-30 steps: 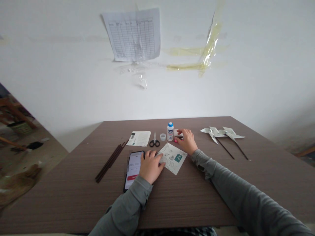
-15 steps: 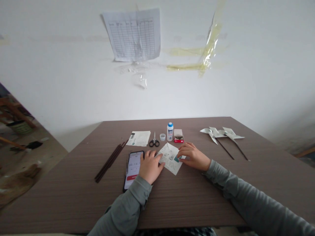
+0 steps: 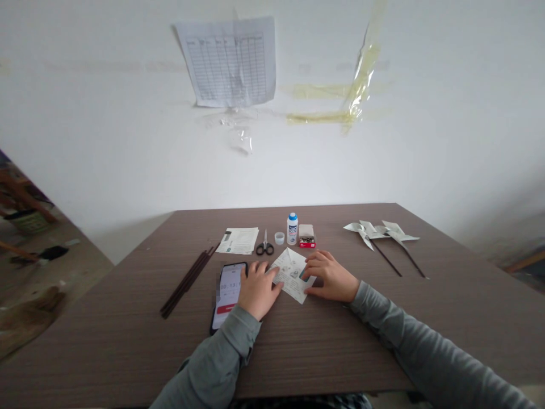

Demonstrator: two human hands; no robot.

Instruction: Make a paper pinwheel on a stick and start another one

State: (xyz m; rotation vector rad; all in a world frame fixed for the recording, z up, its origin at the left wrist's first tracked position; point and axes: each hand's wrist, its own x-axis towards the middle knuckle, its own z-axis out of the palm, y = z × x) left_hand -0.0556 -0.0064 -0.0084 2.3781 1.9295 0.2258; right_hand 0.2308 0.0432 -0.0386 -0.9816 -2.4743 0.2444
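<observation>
As square paper (image 3: 292,274) lies between, left grip (image 3: 258,291) spread, right grip (image 3: 333,277) curled (hold unclear)

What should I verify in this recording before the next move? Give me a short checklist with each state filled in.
1. Left hand at the paper square: ok, at its left corner.
2. Right hand at the paper's right side: ok.
3. Right fingertips gripping something: cannot tell, the hand hides it.
4. Small red box open: ok, small items show inside.
5. Scissors clear of the paper: ok, they lie apart from it, farther back.
6. Phone fully uncovered: not ok, the left hand hides part of its right edge.
</observation>
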